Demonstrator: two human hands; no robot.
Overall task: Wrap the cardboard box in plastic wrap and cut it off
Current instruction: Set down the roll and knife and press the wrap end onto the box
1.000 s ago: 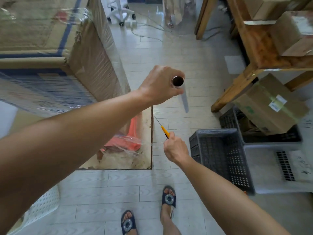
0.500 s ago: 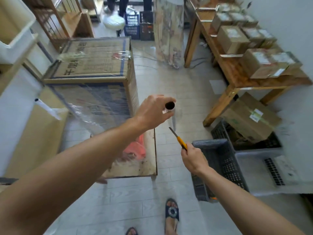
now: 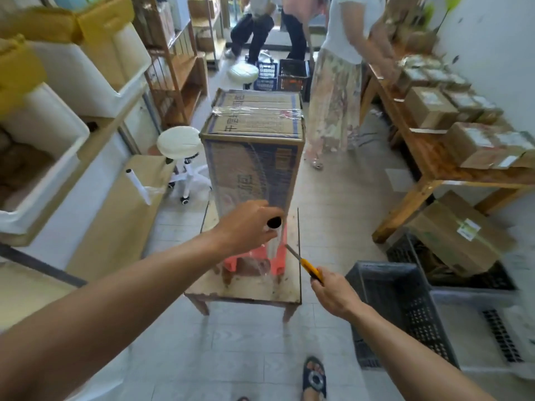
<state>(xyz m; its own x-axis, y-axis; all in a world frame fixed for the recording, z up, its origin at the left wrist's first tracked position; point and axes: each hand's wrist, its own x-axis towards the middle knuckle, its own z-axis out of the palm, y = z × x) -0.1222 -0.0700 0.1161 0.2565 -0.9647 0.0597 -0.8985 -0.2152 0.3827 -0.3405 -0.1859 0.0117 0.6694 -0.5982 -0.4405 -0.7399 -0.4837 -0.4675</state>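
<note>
The right hand (image 3: 333, 293) grips a yellow knife (image 3: 304, 262), its blade out and pointing up-left, the tip just beside the roll of plastic wrap (image 3: 274, 241). The left hand (image 3: 249, 227) is curled round the top of that roll, holding it upright in front of the cardboard box (image 3: 252, 157). The box is tall and brown with blue print. It stands on end over an orange stool (image 3: 278, 256) on a low wooden table (image 3: 246, 290). Shiny, wrinkled film covers its front face, and a band of film crosses its top. A grey crate (image 3: 390, 299) sits to the right, and a white stool (image 3: 179, 143) stands beyond on the left.
</note>
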